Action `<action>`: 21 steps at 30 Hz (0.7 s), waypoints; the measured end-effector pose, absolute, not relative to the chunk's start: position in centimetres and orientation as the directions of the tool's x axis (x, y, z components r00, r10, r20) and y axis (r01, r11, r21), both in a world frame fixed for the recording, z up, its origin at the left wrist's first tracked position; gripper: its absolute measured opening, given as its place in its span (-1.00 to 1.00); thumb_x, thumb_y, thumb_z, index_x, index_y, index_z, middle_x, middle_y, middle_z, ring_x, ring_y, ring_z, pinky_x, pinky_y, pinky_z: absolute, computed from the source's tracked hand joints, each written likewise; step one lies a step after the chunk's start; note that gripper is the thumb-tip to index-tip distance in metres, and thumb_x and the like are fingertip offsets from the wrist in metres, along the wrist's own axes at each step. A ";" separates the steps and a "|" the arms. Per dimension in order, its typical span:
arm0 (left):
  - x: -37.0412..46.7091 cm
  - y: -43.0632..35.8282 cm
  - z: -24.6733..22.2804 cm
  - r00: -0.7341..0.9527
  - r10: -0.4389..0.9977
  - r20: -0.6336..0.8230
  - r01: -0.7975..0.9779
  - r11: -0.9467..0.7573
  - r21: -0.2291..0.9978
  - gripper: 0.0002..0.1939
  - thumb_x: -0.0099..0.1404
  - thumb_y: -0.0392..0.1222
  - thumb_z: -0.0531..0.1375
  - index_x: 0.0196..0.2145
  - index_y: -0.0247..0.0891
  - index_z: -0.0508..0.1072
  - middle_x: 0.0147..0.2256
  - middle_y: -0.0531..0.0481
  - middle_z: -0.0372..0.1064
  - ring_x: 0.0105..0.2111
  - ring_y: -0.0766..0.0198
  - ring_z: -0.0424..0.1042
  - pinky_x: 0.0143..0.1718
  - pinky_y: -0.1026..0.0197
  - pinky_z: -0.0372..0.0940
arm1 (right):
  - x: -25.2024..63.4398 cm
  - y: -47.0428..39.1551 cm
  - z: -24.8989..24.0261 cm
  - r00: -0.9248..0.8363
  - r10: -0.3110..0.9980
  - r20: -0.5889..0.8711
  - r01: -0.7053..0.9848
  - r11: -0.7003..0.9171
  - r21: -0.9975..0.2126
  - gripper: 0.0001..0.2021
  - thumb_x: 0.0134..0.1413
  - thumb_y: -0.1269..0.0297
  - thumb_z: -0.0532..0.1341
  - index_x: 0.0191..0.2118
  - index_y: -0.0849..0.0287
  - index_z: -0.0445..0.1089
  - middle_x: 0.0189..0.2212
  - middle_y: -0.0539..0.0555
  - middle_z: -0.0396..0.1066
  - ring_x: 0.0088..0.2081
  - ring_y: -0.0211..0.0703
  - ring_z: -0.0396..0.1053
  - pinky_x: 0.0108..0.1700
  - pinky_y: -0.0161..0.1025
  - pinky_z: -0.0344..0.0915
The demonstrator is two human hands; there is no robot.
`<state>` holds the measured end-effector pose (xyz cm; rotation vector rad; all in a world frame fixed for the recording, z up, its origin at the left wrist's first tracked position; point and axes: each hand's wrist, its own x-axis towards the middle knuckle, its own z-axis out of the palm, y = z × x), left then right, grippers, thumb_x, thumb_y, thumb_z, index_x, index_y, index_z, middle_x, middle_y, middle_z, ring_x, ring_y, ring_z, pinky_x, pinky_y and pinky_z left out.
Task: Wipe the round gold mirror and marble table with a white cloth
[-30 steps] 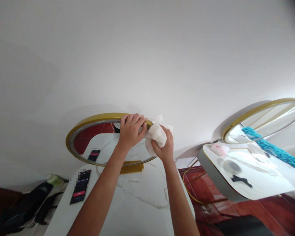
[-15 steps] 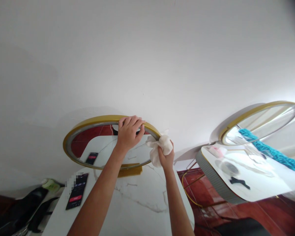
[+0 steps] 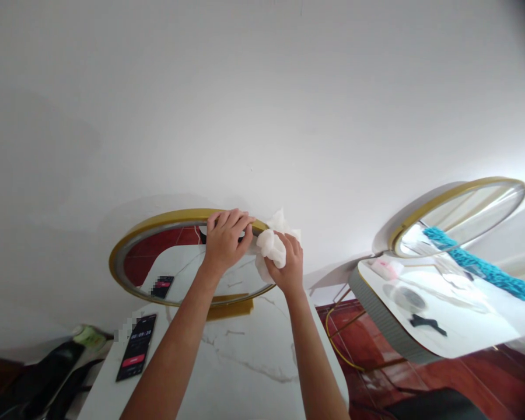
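Observation:
An oval-looking mirror (image 3: 133,265) in a gold frame stands on a white marbled table (image 3: 240,367), close to the wall. My left hand (image 3: 228,238) grips the frame's top edge, its fingers bent over the rim and the thumb on the mirror side. In my right hand (image 3: 290,262) is a crumpled white tissue (image 3: 271,248), pressed around the frame's upper right part. One end of the tissue sticks up behind the rim. The hand covers the right end of the mirror.
A phone (image 3: 136,347) with a running timer lies on the table's left side. To the right stands a second table (image 3: 455,344) with another gold-framed mirror (image 3: 455,195) and a black cloth-like item (image 3: 427,324). Dark bags (image 3: 48,373) are at lower left; a dark seat (image 3: 433,405) is at lower right.
My right hand has moved up and left along the frame with the tissue, which now pokes up behind the rim. My left hand stays on the top edge.

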<state>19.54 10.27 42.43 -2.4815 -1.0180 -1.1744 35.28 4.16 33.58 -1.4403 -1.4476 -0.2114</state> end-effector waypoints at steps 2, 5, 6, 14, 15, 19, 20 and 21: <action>19.5 10.3 42.4 0.445 0.496 0.746 0.669 -0.738 0.092 -0.75 0.33 -0.21 0.01 -0.13 -0.05 0.42 -0.12 0.03 0.41 -0.05 0.13 0.27 0.04 -0.02 -0.03 | 35.9 4.1 31.6 0.321 0.609 0.725 0.776 0.269 -0.570 -0.50 0.01 0.16 0.19 0.11 0.09 0.19 -0.01 0.17 0.26 0.04 0.08 0.21 0.05 0.07 0.19; 19.6 10.4 42.4 0.441 0.493 0.750 0.668 -0.739 0.093 -0.75 0.33 -0.21 0.02 -0.12 -0.04 0.43 -0.12 0.03 0.41 -0.04 0.13 0.27 0.04 -0.03 -0.02 | 36.8 3.9 28.5 0.426 0.582 0.692 0.686 0.290 -0.667 -0.54 0.03 0.19 0.16 0.08 0.13 0.18 -0.05 0.17 0.28 0.00 0.03 0.25 0.03 0.05 0.23; 19.6 10.4 42.4 0.440 0.491 0.752 0.667 -0.739 0.093 -0.75 0.33 -0.21 0.01 -0.12 -0.04 0.43 -0.12 0.02 0.41 -0.04 0.12 0.28 0.05 -0.03 -0.02 | 37.1 3.8 27.7 0.451 0.587 0.672 0.660 0.287 -0.694 -0.55 0.04 0.20 0.16 0.08 0.14 0.18 -0.06 0.17 0.29 0.00 0.02 0.27 0.02 0.04 0.25; 17.9 9.8 43.5 0.486 0.451 0.749 0.617 -0.784 0.071 -0.63 0.33 -0.27 -0.02 0.06 -0.09 0.33 0.05 -0.01 0.32 0.10 0.16 0.21 0.15 0.02 0.01 | 37.9 3.2 25.3 0.509 0.620 0.596 0.588 0.256 -0.768 -0.50 0.02 0.15 0.17 0.09 0.14 0.15 -0.04 0.17 0.30 -0.01 0.05 0.31 0.00 0.06 0.28; 17.0 9.8 43.7 0.467 0.448 0.762 0.628 -0.775 0.072 -0.62 0.33 -0.27 -0.02 0.08 -0.10 0.31 0.08 -0.02 0.29 0.13 0.16 0.19 0.18 0.01 -0.01 | 37.9 3.3 25.6 0.505 0.615 0.605 0.594 0.261 -0.761 -0.50 0.02 0.14 0.17 0.09 0.13 0.16 -0.04 0.17 0.30 -0.01 0.05 0.30 0.01 0.07 0.27; 12.5 10.1 44.2 0.301 0.475 0.827 0.732 -0.671 0.119 -0.61 0.33 -0.24 0.00 0.10 -0.08 0.28 0.11 -0.04 0.25 0.15 0.11 0.16 0.22 -0.08 -0.10 | 37.2 3.3 28.6 0.456 0.612 0.647 0.638 0.282 -0.716 -0.48 0.01 0.17 0.17 0.12 0.10 0.14 -0.02 0.16 0.29 0.00 0.04 0.29 0.03 0.06 0.26; 11.2 10.2 44.2 0.253 0.482 0.839 0.755 -0.641 0.140 -0.62 0.33 -0.23 0.00 0.10 -0.09 0.29 0.10 -0.06 0.25 0.14 0.09 0.17 0.21 -0.09 -0.09 | 36.9 3.3 29.6 0.431 0.607 0.667 0.655 0.298 -0.694 -0.48 0.01 0.17 0.17 0.12 0.09 0.14 -0.01 0.16 0.29 0.01 0.04 0.28 0.03 0.06 0.25; 10.1 10.5 44.2 0.209 0.490 0.847 0.772 -0.614 0.165 -0.62 0.34 -0.23 0.00 0.09 -0.10 0.30 0.09 -0.08 0.26 0.12 0.08 0.18 0.20 -0.09 -0.07 | 36.6 3.4 30.7 0.401 0.600 0.692 0.677 0.314 -0.665 -0.48 0.01 0.18 0.17 0.13 0.08 0.13 -0.01 0.16 0.28 0.02 0.04 0.27 0.04 0.06 0.25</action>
